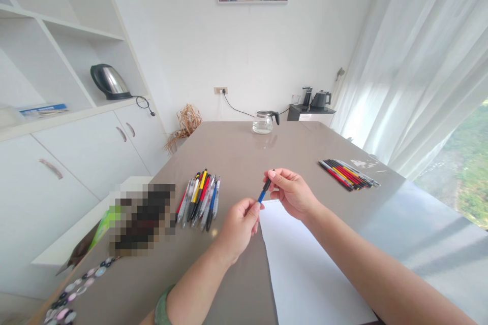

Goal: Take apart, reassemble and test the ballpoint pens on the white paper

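Note:
Both my hands hold one blue and black pen [265,190] above the grey-brown table [236,152]. My left hand [238,228] is closed round the pen's blue lower end. My right hand [292,193] pinches its black upper end. The pen slants up to the right, just over the top edge of a white sheet of paper [305,264]. A bunch of several pens [200,198] lies to the left of my left hand. Another row of several pens [346,172] lies to the right.
A glass coffee pot [264,122] stands at the table's far edge. A string of beads [76,287] lies at the near left corner beside a blurred patch. White cabinets with a steel kettle [109,81] fill the left. Curtains hang on the right.

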Tool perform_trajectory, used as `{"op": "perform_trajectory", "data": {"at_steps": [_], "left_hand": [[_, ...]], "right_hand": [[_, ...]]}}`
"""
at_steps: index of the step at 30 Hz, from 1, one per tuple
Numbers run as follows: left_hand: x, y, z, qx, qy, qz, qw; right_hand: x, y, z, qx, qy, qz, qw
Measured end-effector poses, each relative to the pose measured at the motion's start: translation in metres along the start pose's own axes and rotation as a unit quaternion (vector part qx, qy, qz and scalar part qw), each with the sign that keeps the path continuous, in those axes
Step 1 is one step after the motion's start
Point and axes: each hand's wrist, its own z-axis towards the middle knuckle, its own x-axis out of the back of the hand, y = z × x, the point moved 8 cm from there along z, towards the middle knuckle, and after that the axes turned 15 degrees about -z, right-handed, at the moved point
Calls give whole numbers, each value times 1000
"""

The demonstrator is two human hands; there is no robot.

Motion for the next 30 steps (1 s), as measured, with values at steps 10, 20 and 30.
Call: {"op": "perform_trajectory", "data": {"at_steps": [10,20,30], "left_hand": [[2,-3,1,18,9,-49,999],[7,1,0,-20,37,31,999],[3,-5,1,30,20,-60,998]], "right_hand": [[-2,1,-1,-5,2,-4,1000],[-5,1,-1,0,-12,-14,1000],[-3,7,2,-5,-10,-15,1000]]}}
